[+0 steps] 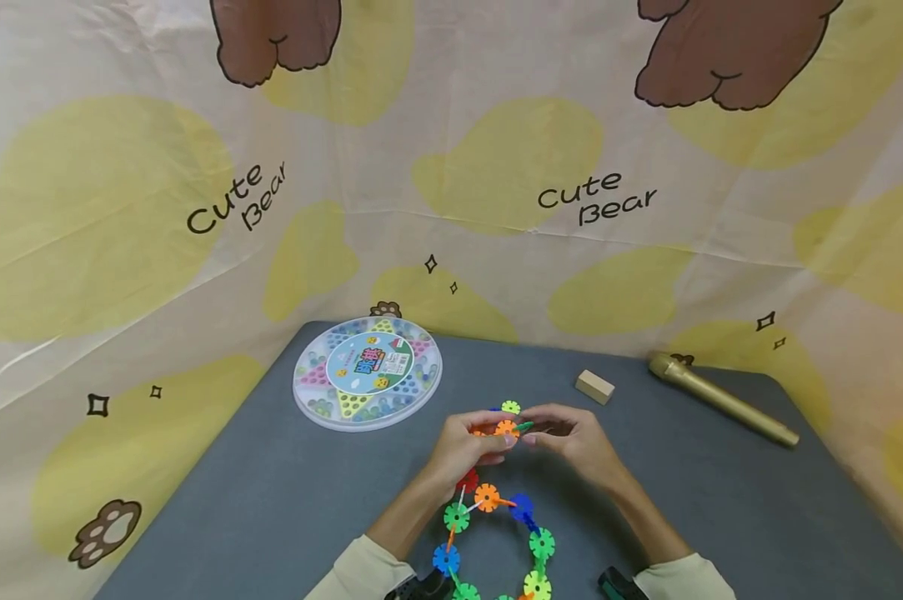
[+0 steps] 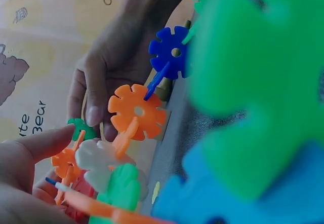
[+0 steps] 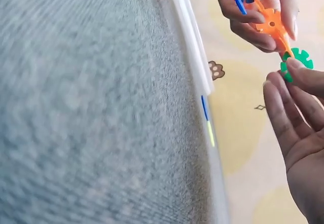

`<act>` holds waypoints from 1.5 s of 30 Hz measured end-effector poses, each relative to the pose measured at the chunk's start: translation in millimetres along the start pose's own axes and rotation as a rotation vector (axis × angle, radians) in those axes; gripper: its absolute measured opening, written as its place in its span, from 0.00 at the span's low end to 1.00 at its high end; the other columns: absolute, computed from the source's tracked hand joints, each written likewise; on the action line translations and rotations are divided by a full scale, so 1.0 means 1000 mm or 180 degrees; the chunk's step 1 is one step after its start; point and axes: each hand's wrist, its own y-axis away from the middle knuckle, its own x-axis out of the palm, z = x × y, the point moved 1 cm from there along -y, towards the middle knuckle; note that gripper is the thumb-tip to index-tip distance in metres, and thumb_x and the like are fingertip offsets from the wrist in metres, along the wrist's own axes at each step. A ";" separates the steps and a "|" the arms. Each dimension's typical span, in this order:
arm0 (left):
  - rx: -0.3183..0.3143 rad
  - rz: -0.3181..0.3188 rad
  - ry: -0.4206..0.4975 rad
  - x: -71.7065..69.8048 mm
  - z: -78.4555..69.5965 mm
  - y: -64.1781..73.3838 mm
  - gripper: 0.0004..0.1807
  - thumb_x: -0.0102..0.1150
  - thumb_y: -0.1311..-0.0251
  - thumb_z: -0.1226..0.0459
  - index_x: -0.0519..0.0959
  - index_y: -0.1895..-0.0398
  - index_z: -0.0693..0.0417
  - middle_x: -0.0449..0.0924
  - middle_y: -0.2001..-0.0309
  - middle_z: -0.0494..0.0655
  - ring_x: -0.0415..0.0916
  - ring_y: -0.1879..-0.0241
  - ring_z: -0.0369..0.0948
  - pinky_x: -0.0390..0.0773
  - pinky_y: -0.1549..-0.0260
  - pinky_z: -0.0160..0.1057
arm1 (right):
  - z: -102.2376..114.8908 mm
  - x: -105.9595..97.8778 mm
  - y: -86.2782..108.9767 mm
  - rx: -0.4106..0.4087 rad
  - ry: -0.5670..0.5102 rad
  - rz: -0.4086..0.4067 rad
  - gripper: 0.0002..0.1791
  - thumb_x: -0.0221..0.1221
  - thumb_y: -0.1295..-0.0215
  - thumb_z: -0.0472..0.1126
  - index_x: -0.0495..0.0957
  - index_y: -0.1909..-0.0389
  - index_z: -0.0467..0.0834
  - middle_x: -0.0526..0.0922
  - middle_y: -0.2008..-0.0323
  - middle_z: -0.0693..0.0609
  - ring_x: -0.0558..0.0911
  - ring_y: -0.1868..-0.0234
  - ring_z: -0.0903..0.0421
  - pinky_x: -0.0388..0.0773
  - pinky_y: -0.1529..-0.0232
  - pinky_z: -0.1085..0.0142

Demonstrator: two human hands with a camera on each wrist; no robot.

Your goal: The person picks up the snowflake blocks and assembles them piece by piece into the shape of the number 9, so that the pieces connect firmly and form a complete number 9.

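Note:
Slotted plastic snowflake discs are linked into a chain. My left hand (image 1: pixel 459 446) holds its far end, with the thumb by an orange disc (image 1: pixel 507 428). Slotted into that orange disc is a green disc (image 3: pixel 296 63), which my right hand (image 3: pixel 304 133) pinches between thumb and fingers. Below the hands the chain forms a loop, with a second orange disc (image 1: pixel 486 497), a dark blue disc (image 1: pixel 522 507) and several green discs such as the light green disc (image 1: pixel 542 543). A red disc (image 1: pixel 467 481) is partly hidden under my left hand. The loop's near end runs out of the head view.
A round board-game box (image 1: pixel 308 343) lies at the back left of the grey table (image 1: pixel 286 492). Toward the back right are a wooden block (image 1: pixel 594 387) and a gold microphone-shaped stick (image 1: pixel 724 400). A loose yellow-green disc (image 1: pixel 510 407) with a blue piece lies just beyond the hands.

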 end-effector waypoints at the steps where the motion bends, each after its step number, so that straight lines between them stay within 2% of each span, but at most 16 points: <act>1: 0.0004 -0.0010 -0.0001 0.000 0.000 -0.001 0.18 0.72 0.36 0.68 0.87 0.43 0.59 0.87 0.56 0.49 0.87 0.62 0.39 0.88 0.60 0.37 | -0.001 -0.001 -0.001 0.0012 0.0021 0.0005 0.17 0.69 0.31 0.32 0.85 0.43 0.37 0.89 0.50 0.40 0.91 0.57 0.47 0.89 0.54 0.61; 7: 0.0060 -0.0027 -0.0007 -0.001 0.000 -0.003 0.18 0.71 0.37 0.69 0.87 0.43 0.61 0.89 0.55 0.51 0.88 0.61 0.39 0.89 0.57 0.39 | -0.013 -0.007 -0.010 0.0114 0.0172 -0.0061 0.18 0.68 0.30 0.31 0.83 0.42 0.33 0.88 0.50 0.36 0.90 0.60 0.49 0.89 0.59 0.60; 11: 0.0037 -0.0009 -0.0030 -0.003 0.002 -0.005 0.19 0.70 0.37 0.71 0.86 0.42 0.62 0.89 0.53 0.53 0.87 0.60 0.39 0.89 0.56 0.40 | -0.023 -0.010 -0.021 0.0236 0.0365 -0.0012 0.19 0.67 0.29 0.32 0.81 0.40 0.30 0.88 0.50 0.34 0.90 0.58 0.48 0.89 0.60 0.58; 18: 0.0053 0.0036 -0.0106 -0.005 0.003 -0.004 0.20 0.67 0.36 0.74 0.85 0.40 0.63 0.88 0.49 0.55 0.89 0.54 0.52 0.89 0.56 0.40 | -0.037 -0.009 -0.045 0.0439 0.0735 0.0106 0.21 0.68 0.31 0.31 0.81 0.39 0.31 0.88 0.50 0.38 0.88 0.53 0.49 0.87 0.59 0.65; 20: 0.0077 0.0061 -0.0158 -0.005 0.002 -0.003 0.20 0.67 0.36 0.73 0.86 0.41 0.61 0.88 0.48 0.55 0.89 0.54 0.51 0.88 0.56 0.39 | -0.041 -0.008 -0.051 0.0512 0.0789 0.0168 0.20 0.67 0.31 0.31 0.81 0.39 0.32 0.87 0.50 0.39 0.88 0.53 0.49 0.86 0.60 0.66; 25: 0.0133 0.0139 -0.0234 -0.005 0.001 -0.002 0.20 0.69 0.37 0.74 0.86 0.41 0.61 0.88 0.49 0.55 0.85 0.61 0.38 0.86 0.60 0.33 | -0.047 -0.007 -0.062 0.0641 0.0927 0.0269 0.19 0.67 0.31 0.31 0.83 0.40 0.33 0.88 0.51 0.40 0.87 0.56 0.51 0.86 0.62 0.64; 32: 0.0198 0.0164 -0.0385 -0.006 0.001 -0.004 0.21 0.70 0.37 0.74 0.85 0.39 0.61 0.87 0.46 0.54 0.82 0.59 0.37 0.82 0.62 0.29 | -0.048 -0.004 -0.073 0.0577 0.1241 0.0389 0.18 0.68 0.35 0.29 0.85 0.44 0.33 0.88 0.58 0.44 0.83 0.62 0.54 0.82 0.67 0.65; 38: 0.0242 0.0171 -0.0435 -0.007 0.002 -0.006 0.21 0.70 0.37 0.74 0.85 0.40 0.61 0.87 0.44 0.54 0.81 0.56 0.38 0.81 0.60 0.29 | -0.051 -0.003 -0.078 0.0361 0.1708 0.0472 0.15 0.71 0.37 0.31 0.88 0.49 0.35 0.86 0.63 0.47 0.81 0.61 0.54 0.81 0.61 0.61; 45: 0.0250 0.0141 -0.0492 -0.007 0.003 -0.006 0.20 0.70 0.37 0.74 0.86 0.40 0.61 0.87 0.45 0.52 0.82 0.55 0.38 0.81 0.58 0.29 | -0.052 -0.003 -0.080 0.0435 0.1665 0.0485 0.09 0.73 0.38 0.32 0.90 0.57 0.37 0.85 0.66 0.49 0.79 0.64 0.56 0.79 0.63 0.63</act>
